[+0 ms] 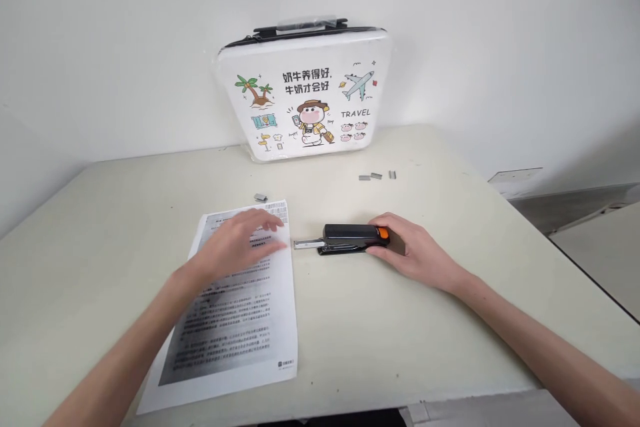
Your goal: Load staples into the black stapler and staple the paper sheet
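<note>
Where a white wall (125, 47) meets the far edge of a pale tabletop (375, 327), a white case (307, 97) printed with cartoons stands on its edge. Nearer the person, a printed sheet (235, 340) lies on the left part of the tabletop. Over it is the left hand (240, 240), thumb and fingers parted, with nothing visible between their tips; whether it touches the paper cannot be told. The right hand (417, 250) is closed around the rear end of a black stapler (347, 235), thumb on the near side.

The stapler lies right of the sheet, between the two hands, its long axis running left to right. From its left end a metal slide (307, 244) juts straight toward the left hand, its tip just beside the sheet's right edge. The left hand is thus nearer the slide, the right hand nearer an orange part (383, 232) at the rear. Smallest are the grey staple strips (377, 175) beyond the stapler, and another grey piece (261, 197) just past the sheet's top edge.
</note>
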